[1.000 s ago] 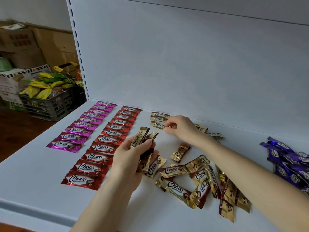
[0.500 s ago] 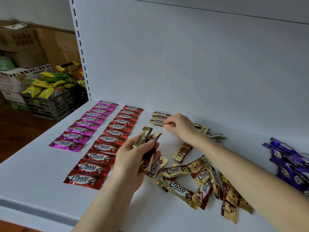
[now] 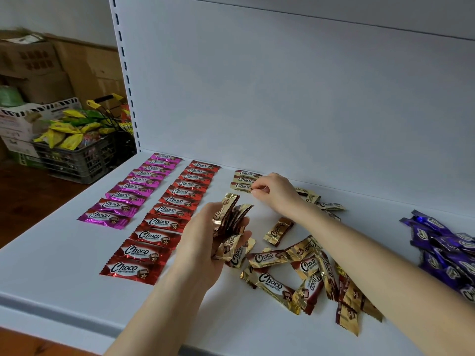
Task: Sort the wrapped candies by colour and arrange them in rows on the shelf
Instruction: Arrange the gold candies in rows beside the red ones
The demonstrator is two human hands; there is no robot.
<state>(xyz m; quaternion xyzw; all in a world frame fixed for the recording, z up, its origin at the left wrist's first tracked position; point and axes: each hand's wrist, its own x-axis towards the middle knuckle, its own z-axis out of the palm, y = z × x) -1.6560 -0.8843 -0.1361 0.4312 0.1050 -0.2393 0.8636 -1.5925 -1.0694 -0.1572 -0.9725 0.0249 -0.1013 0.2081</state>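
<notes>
Left hand [image 3: 203,242] grips a gold candy stack [image 3: 228,219], right hand [image 3: 275,192] pinches a part-hidden gold candy [image 3: 241,186]

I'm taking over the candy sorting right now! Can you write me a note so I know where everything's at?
Left hand holds a gold bunch. Right hand pinches the front candy of the gold row, three long so far.
Done: pink row and red row, on the left.
Left: the loose gold pile in the middle, a few strays beyond the right wrist, and the purple pile on the right, not yet sorted.
</notes>
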